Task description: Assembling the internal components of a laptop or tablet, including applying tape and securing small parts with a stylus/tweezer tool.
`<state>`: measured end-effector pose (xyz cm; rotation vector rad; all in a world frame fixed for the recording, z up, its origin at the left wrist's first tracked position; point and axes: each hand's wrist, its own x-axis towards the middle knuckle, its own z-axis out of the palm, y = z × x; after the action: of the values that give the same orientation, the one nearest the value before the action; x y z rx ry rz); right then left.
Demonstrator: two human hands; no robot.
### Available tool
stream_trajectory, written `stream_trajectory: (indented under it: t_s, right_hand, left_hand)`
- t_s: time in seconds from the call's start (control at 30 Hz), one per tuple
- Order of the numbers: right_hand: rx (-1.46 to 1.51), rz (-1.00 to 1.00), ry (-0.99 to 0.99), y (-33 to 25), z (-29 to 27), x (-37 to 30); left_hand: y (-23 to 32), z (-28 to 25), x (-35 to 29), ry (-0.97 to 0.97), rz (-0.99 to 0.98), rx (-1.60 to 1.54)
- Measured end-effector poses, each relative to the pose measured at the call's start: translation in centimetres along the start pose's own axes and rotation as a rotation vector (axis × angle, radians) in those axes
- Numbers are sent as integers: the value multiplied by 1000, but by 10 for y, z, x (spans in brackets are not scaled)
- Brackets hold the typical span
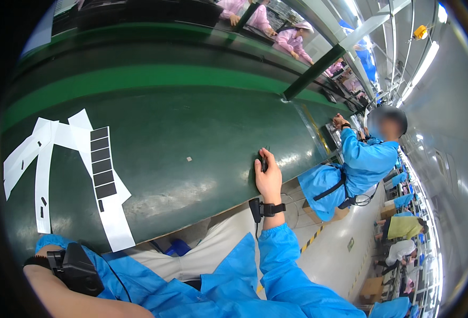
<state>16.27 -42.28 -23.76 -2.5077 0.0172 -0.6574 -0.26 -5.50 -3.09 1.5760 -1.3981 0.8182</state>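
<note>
My right hand (268,177) rests on the near edge of the dark green work surface (191,127) and grips a small black pen-like object (264,160) that points away from me. A black strap with a small device sits on that wrist. My left forearm comes in at the lower left with a black device (77,267) strapped to the wrist. The left hand itself lies past the frame's edge. White paper strips (46,153) lie on the green surface at the left, and one strip (102,169) carries a row of black rectangles.
A small pale scrap (189,158) lies mid-surface. A person in a blue coat (364,161) works at the same bench to my right. Others in pink coats (292,40) stand across the line. Further people and cardboard boxes line the aisle at the right.
</note>
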Motion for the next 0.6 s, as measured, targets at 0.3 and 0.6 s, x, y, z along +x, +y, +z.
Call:
stream_trajectory:
  t_s: [0.3,0.6]
  right_hand:
    - [29,-9,5,-4,1,1]
    - [29,53,43,-6,1,0]
  left_hand:
    - [6,-7,2,-79,-36,22]
    - [12,-19,10,-172,-65,21]
